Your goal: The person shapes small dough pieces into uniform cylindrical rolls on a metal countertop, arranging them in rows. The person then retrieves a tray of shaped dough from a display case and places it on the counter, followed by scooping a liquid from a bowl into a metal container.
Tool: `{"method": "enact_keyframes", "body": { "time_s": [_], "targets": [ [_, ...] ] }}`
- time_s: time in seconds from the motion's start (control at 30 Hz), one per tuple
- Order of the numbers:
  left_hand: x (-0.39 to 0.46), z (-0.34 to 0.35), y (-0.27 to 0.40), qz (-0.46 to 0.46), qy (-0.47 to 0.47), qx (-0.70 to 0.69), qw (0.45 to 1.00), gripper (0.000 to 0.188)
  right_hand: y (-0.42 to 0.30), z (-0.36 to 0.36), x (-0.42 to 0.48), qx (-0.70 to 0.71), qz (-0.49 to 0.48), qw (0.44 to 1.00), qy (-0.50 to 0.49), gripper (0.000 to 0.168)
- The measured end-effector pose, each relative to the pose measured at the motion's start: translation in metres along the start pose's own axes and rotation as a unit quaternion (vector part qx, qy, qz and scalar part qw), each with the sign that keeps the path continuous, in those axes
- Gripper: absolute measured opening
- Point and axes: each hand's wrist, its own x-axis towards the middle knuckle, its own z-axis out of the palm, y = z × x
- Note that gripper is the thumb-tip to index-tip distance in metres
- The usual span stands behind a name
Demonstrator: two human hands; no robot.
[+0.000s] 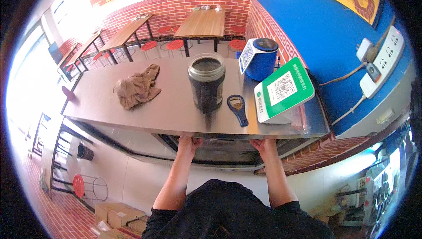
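Note:
Both hands reach under the front edge of a metal-topped counter (178, 113). My left hand (188, 142) is below the edge, left of the middle, and my right hand (263, 145) is below it to the right. The counter hides most of their fingers, so their grip cannot be made out. Between them lies a dark, framed recess or drawer (217, 151). On the counter above stands a glass jar (207, 84) with dark contents and no lid. Right of the jar lies a blue-handled bottle opener (238, 111). A crumpled brown cloth (138, 87) rests farther left.
A green payment-code stand (284, 90) and a blue payment speaker (262, 61) occupy the counter's right side. Power strips (384, 62) with cables hang on the blue wall. Cardboard boxes (118, 214) and a tipped red stool (79, 185) lie at lower left. Wooden tables (201, 24) stand beyond.

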Motion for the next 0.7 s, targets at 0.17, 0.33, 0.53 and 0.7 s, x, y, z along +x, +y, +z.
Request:
{"method": "enact_keyframes", "body": {
  "time_s": [0.17, 0.33, 0.53, 0.7],
  "targets": [
    [-0.001, 0.003, 0.008, 0.004, 0.019, 0.008, 1.0, 0.034, 0.031, -0.004, 0.006, 0.151, -0.044, 0.987, -0.028, 0.032],
    [-0.009, 0.002, 0.008, 0.048, 0.026, 0.009, 0.998, 0.031, 0.038, -0.005, -0.004, 0.167, -0.038, 0.985, 0.015, 0.024],
    [-0.016, -0.018, 0.005, 0.044, 0.005, 0.012, 0.999, 0.025, 0.053, -0.017, -0.03, 0.166, -0.031, 0.986, 0.009, 0.013],
    [-0.032, -0.011, 0.016, 0.04, 0.023, 0.027, 0.999, 0.023, 0.06, -0.004, -0.067, 0.22, -0.063, 0.973, 0.027, 0.016]
  ]
}}
